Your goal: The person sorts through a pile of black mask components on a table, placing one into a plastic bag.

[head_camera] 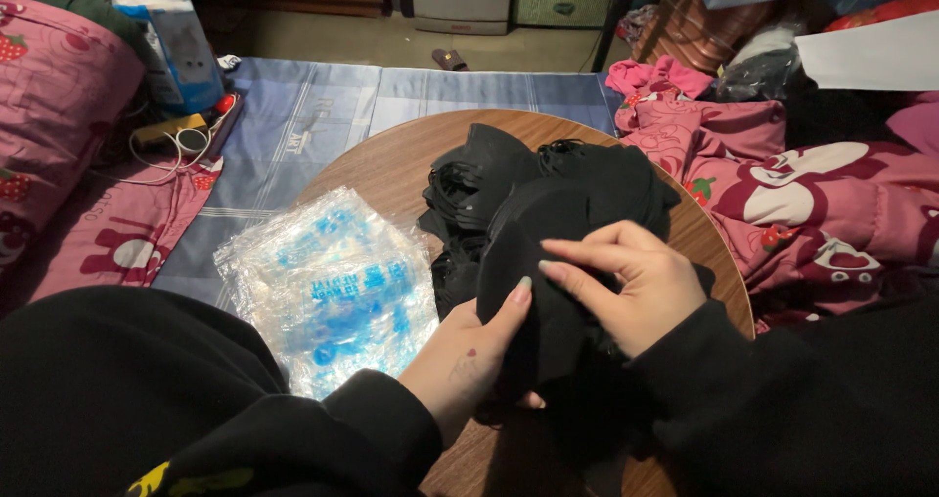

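Both hands grip one black face mask (533, 292) over the near part of a round wooden table (391, 169). My left hand (469, 355) holds it from below, thumb pressed on its front. My right hand (636, 282) pinches its upper right edge. Behind the held mask lies a heap of black masks with ear loops (548, 179). A stack of clear plastic bags with blue print (328, 287) lies on the table to the left of my left hand.
A pink patterned quilt (812, 194) lies bunched at the right, a pink pillow (49, 115) at the left. A blue mat (313, 115) lies under the table. A power strip with cables (176, 135) and a slipper (450, 61) lie beyond.
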